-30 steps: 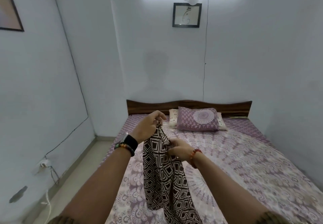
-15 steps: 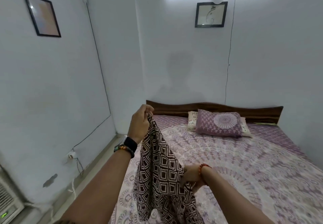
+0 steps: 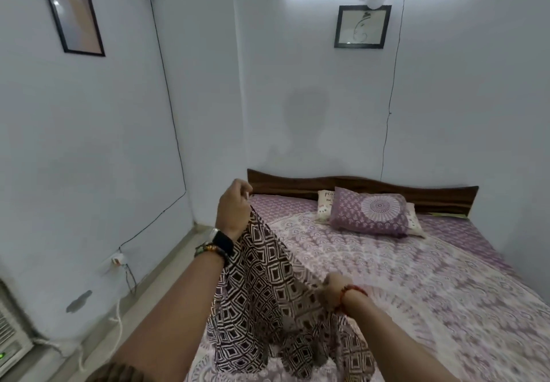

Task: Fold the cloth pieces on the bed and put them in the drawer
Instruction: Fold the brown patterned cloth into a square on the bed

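Note:
A dark brown cloth [image 3: 259, 289] with a white diamond print hangs in the air over the near left part of the bed [image 3: 416, 286]. My left hand [image 3: 233, 207] grips its top edge, raised near the bed's left side. My right hand [image 3: 331, 291] is lower and grips another part of the same cloth, which stretches slanting between the two hands. The cloth's lower folds drape down onto the mauve printed sheet. No drawer is in view.
A purple patterned pillow [image 3: 369, 210] lies on a pale pillow against the dark wooden headboard [image 3: 431, 195]. A narrow strip of floor [image 3: 166, 265] runs between the bed and the left wall, with a wall plug and cable [image 3: 117, 261]. A white appliance [image 3: 9, 340] sits at lower left.
My right hand has slid down and to the right along the cloth, spreading it away from my left hand, which stays raised. The view has turned left.

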